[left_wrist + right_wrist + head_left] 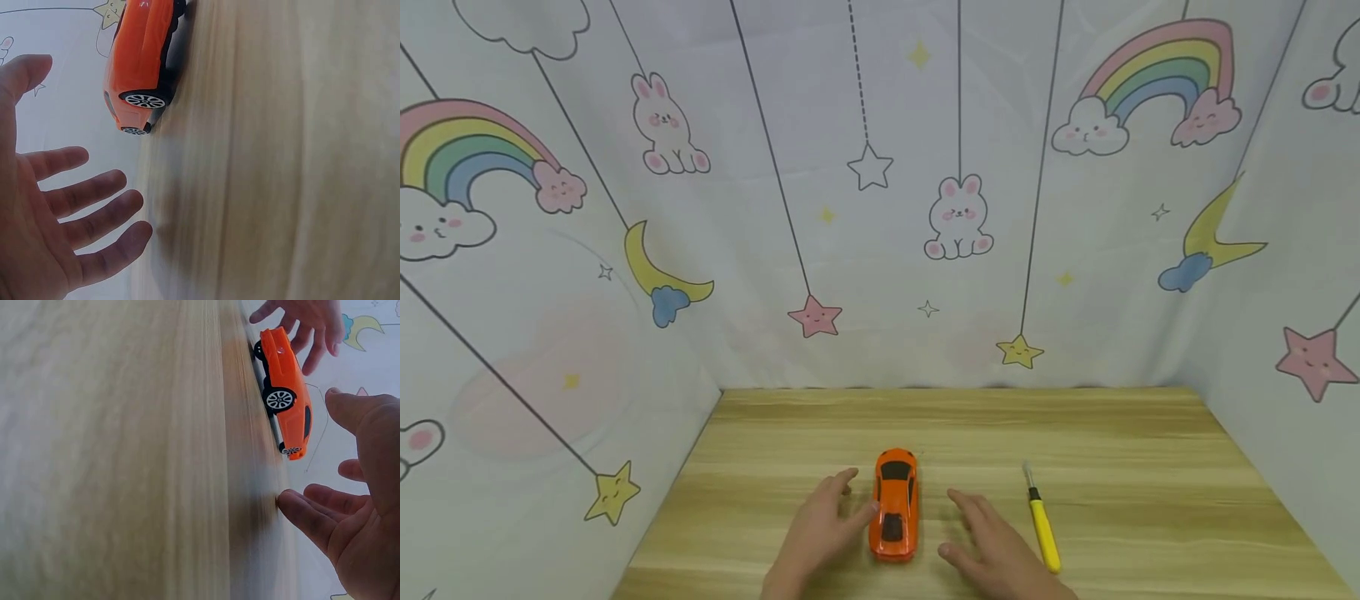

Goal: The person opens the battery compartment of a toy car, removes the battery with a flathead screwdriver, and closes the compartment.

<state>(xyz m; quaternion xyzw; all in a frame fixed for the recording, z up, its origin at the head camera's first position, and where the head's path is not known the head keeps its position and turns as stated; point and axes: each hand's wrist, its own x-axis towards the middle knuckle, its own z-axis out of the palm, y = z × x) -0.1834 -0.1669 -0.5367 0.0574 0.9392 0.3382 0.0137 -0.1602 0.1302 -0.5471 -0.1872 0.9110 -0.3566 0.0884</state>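
An orange toy car point(895, 505) stands on its wheels on the wooden table, between the two hands in the head view. Just left of it is the left hand point(826, 525), fingers spread and holding nothing; its thumb reaches close to the car's side, and whether it touches cannot be told. The left wrist view shows that palm point(37, 231) apart from the car point(139, 62). To the car's right, with a gap, is the right hand point(992, 546), fingers loosely extended and nothing in them. In the right wrist view the car point(284, 394) lies beyond this hand's fingers point(306, 515).
A screwdriver with a yellow handle point(1045, 533) lies on the table, right of the right hand. The wood-grain table point(962, 417) meets white curtains point(880, 250) printed with rabbits, stars and rainbows at the back and both sides.
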